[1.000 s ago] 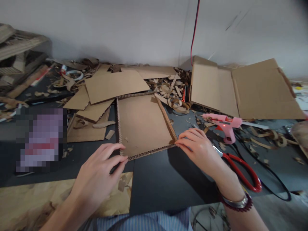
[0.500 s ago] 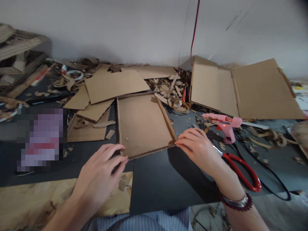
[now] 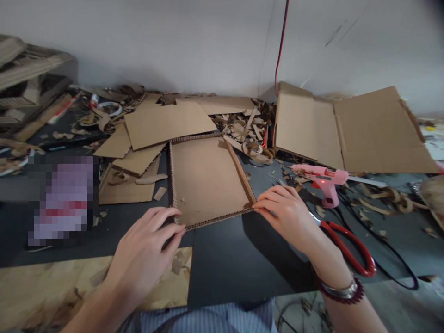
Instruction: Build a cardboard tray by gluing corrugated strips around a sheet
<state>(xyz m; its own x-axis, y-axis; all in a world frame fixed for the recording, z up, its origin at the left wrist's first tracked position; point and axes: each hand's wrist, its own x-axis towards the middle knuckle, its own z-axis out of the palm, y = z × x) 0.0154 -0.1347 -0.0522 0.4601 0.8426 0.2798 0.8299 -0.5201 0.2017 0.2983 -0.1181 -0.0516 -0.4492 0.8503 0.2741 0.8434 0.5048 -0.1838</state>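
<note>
The cardboard tray (image 3: 208, 180) lies on the worktop (image 3: 236, 263), probably light and stiff but crushable along its walls, best held at the 2 near corners, where the left hand (image 3: 142, 252) and right hand (image 3: 287, 215) pinch it between their fingers.

Both forearms are bare as far as I can see them, and so are the left hand (image 3: 149, 245) and the right hand (image 3: 286, 215). The right wrist wears two pieces, close together: a smooth silver band (image 3: 342, 292), shiny enough to catch the light, and, snug against it, a dark red bracelet (image 3: 358, 296) with a bumpy edge, as if strung from small beads. Past the near edge of the table (image 3: 225, 273) some clothing (image 3: 239, 318) shows, blue with narrow pale stripes, creased and shadowed; I can't tell which garment.
</note>
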